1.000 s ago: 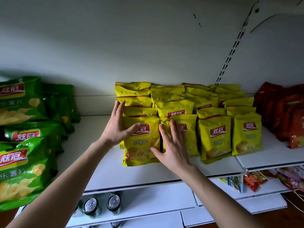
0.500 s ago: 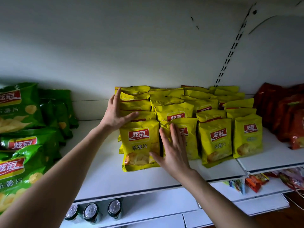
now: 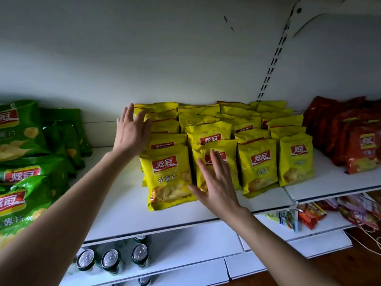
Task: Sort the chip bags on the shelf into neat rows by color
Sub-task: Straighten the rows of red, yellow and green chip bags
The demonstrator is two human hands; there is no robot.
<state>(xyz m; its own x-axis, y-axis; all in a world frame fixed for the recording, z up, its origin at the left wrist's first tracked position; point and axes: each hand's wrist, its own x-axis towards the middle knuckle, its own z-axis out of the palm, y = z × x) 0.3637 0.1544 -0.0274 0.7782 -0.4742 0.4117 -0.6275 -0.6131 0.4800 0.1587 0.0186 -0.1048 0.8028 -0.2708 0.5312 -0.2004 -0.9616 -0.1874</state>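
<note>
Yellow chip bags [image 3: 257,164] stand in several rows in the middle of the white shelf [image 3: 123,211]. Green bags [image 3: 24,178] are piled at the left, red bags [image 3: 358,141] at the right. My left hand [image 3: 132,131] lies flat with straight fingers against the left side of the leftmost yellow row, up near its rear bags. My right hand [image 3: 216,182] presses flat on the front bag of the second row, right beside the leftmost front yellow bag [image 3: 167,178]. Neither hand grips anything.
Drink cans [image 3: 111,261] stand on the lower shelf below left. Small colourful snack packs [image 3: 309,213] hang or lie under the right shelf section. A slotted upright rail [image 3: 274,58] runs up the back wall. Bare shelf lies between the green and yellow bags.
My left hand has slid back along the left side of the yellow row, from the front bag toward the rear bags. My right hand stays flat on the second row's front bag.
</note>
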